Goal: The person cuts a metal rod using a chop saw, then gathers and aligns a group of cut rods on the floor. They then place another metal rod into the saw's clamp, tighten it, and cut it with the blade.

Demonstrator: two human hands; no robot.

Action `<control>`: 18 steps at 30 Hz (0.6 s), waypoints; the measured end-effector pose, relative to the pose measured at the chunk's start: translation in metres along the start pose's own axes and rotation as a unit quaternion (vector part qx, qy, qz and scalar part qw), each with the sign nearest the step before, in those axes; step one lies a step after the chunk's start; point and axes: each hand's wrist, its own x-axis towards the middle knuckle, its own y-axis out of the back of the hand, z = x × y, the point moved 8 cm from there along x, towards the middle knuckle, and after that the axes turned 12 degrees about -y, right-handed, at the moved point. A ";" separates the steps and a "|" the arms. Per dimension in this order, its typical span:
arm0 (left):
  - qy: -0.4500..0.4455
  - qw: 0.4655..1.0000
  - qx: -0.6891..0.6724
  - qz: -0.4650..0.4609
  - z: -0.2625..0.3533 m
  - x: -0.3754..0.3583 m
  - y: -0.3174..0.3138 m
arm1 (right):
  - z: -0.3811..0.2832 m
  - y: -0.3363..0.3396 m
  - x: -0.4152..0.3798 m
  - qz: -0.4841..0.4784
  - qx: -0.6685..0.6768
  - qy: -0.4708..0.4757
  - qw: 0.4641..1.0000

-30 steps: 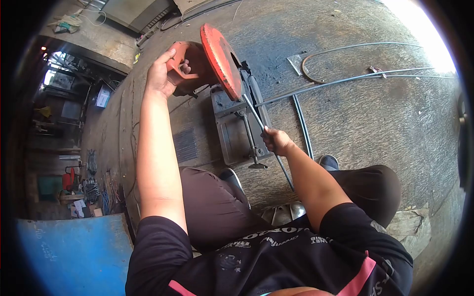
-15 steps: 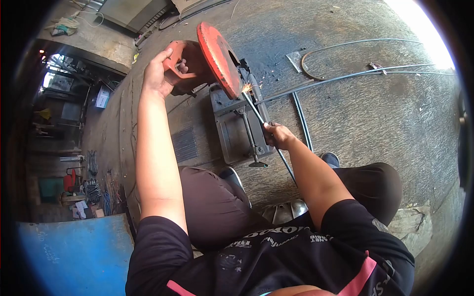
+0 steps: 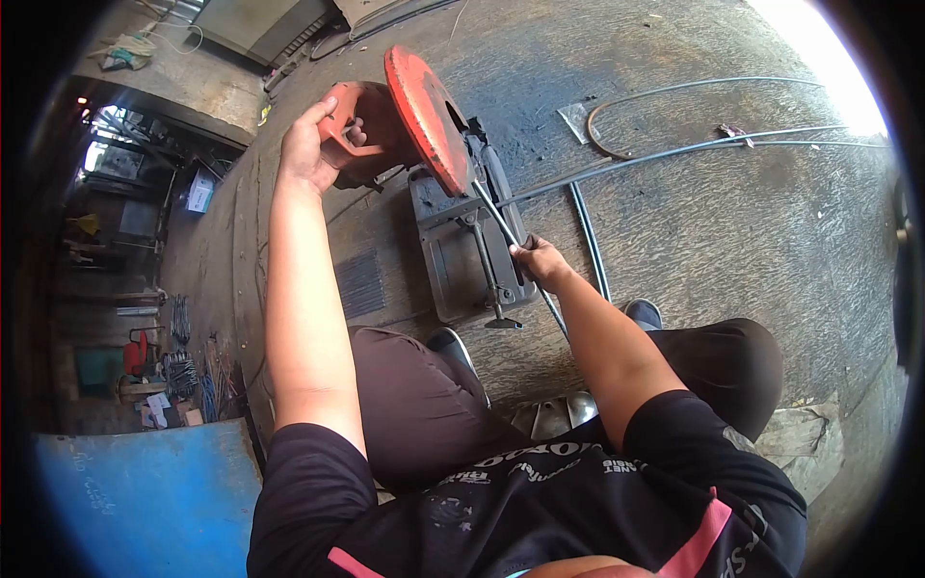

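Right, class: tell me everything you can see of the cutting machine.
The cutting machine stands on the floor. Its round red guard is scuffed and tilted; the left hand grips its orange handle. The grey, metal-looking base carries a clamp screw. A thin rod, gripped by the right hand, ends by the guard's lower edge, contact unclear.

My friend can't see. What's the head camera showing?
The left hand grips the orange handle of a cut-off saw; the right hand holds a thin metal rod near the saw's round guard. More rods lie on the floor.
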 end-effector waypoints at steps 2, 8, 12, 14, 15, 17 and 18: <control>0.005 1.000 -0.006 0.003 0.000 0.000 0.000 | -0.002 0.001 -0.002 0.004 -0.004 0.008 1.000; -0.001 1.000 -0.004 0.008 -0.001 0.001 0.002 | 0.016 -0.016 -0.010 -0.130 0.072 -0.131 0.980; 0.001 1.000 -0.003 -0.002 -0.001 0.002 0.003 | 0.011 -0.014 -0.015 -0.103 0.053 -0.146 0.983; 0.000 1.000 -0.003 0.000 -0.002 0.002 0.003 | 0.010 -0.009 -0.013 -0.074 0.047 -0.150 0.985; 0.001 1.000 -0.002 0.002 -0.002 0.001 0.003 | 0.007 -0.002 -0.006 -0.041 0.043 -0.128 0.990; 0.002 1.000 -0.003 0.004 0.000 0.000 0.002 | -0.002 0.020 0.005 0.061 -0.001 -0.096 0.994; 0.001 1.000 0.006 0.002 0.001 0.000 0.001 | -0.016 0.030 0.004 0.101 -0.006 -0.063 0.993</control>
